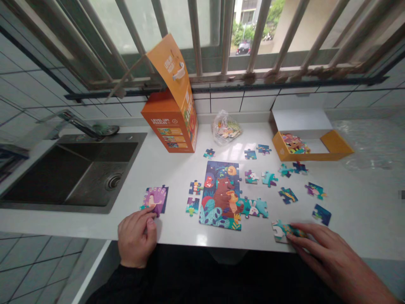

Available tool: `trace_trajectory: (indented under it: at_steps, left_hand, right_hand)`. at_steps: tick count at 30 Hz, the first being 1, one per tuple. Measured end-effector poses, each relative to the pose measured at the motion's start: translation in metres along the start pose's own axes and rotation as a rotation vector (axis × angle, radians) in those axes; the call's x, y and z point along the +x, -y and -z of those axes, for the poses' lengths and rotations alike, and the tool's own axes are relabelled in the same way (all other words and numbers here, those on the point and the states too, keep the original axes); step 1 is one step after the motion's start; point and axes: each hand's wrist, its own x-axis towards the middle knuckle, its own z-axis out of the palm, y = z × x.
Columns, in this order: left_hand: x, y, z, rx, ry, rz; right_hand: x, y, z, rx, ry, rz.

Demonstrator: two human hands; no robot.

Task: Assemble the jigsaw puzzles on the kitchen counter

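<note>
My left hand (137, 234) rests at the counter's front edge, fingers curled together and fingertips on a joined purple puzzle piece cluster (155, 196). At the right, my right hand (322, 242) pinches a puzzle piece (280, 232) with white and teal on it, low over the counter; the fingers cover part of it. Between the hands lies a partly joined puzzle (223, 196) showing a brown bear, with a rabbit strip (253, 207) joined at its lower right. Two loose pieces (192, 206) lie just left of it.
Several loose pieces (287, 195) are spread right of the puzzle. Behind stand an orange puzzle box (171, 122), a clear bag of pieces (226, 128) and an open yellow box (313, 156) with pieces inside. A sink (126, 169) is at the left, below a barred window.
</note>
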Motion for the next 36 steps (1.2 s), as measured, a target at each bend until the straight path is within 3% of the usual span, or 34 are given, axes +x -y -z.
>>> trace_trajectory:
  at_steps: [23, 36]
  left_hand:
    - [-0.001, 0.002, -0.006, -0.013, -0.008, -0.039]
    - [0.001, 0.001, -0.008, -0.033, -0.010, -0.037]
  right_hand:
    - [-0.016, -0.011, 0.000, -0.074, -0.025, -0.147]
    - [0.011, 0.016, -0.008, -0.090, -0.127, -0.268]
